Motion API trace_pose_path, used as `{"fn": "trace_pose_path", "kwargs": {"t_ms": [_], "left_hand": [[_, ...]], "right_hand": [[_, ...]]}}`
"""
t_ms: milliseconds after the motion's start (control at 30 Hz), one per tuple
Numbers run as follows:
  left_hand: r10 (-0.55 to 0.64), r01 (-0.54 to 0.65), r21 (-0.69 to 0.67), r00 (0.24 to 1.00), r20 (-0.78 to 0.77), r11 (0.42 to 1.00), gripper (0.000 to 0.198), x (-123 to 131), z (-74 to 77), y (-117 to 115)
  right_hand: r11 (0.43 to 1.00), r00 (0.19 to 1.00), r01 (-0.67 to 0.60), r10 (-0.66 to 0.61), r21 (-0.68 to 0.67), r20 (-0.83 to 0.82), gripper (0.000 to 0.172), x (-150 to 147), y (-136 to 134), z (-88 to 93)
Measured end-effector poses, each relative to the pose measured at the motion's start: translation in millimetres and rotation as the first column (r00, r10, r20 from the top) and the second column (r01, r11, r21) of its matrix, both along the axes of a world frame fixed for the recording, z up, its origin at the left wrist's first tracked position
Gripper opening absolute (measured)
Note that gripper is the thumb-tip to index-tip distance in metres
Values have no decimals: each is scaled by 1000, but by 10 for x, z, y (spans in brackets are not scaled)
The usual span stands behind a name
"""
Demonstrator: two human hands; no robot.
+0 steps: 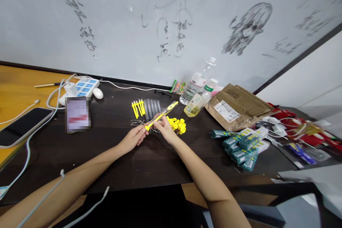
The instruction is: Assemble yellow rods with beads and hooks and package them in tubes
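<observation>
My left hand [135, 136] pinches the lower yellow end of a slim clear tube with a yellow rod inside [171, 106]. Farther up, the fingers of my right hand [165, 127] close on the same tube, which slants up to the right. Just behind my hands lie several yellow stick-like parts [138, 108] and a row of clear tubes [152, 107] with dark ends. Bent metal wire clips [137, 122] rest beside my left fingers, partly covered. A pile of small yellow caps [178, 125] sits right of my right hand.
Two bottles [193, 107] and a cardboard parcel [235, 107] stand back right, with green boxes [244, 148] in front. At left are a power strip [82, 87], a white mouse [98, 93], a phone [25, 126] and a blurred-out device [77, 114]. White cables cross the left side.
</observation>
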State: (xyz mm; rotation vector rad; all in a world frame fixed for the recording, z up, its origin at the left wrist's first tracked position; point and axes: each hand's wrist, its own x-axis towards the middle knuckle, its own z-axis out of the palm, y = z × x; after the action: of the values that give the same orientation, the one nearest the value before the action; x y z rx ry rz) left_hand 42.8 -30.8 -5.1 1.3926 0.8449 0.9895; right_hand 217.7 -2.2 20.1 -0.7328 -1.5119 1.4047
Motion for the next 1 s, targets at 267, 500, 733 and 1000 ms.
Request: {"fn": "trace_pose_path", "kwargs": {"t_ms": [267, 500, 733, 1000], "left_hand": [[21, -21, 13, 999, -34, 1000, 39, -15, -1, 4], [8, -7, 32, 999, -41, 999, 39, -9, -23, 21], [7, 5, 97, 992, -126, 995, 33, -23, 10, -35], [85, -42, 200, 973, -215, 979, 31, -43, 18, -61]], "right_hand": [[999, 1000, 2, -1, 53, -8, 28, -31, -34, 40], [998, 1000, -5, 6, 65, -18, 27, -28, -10, -24], [998, 1000, 19, -19, 57, -9, 28, -38, -5, -61], [997, 999, 43, -42, 65, -11, 32, -76, -13, -107]]}}
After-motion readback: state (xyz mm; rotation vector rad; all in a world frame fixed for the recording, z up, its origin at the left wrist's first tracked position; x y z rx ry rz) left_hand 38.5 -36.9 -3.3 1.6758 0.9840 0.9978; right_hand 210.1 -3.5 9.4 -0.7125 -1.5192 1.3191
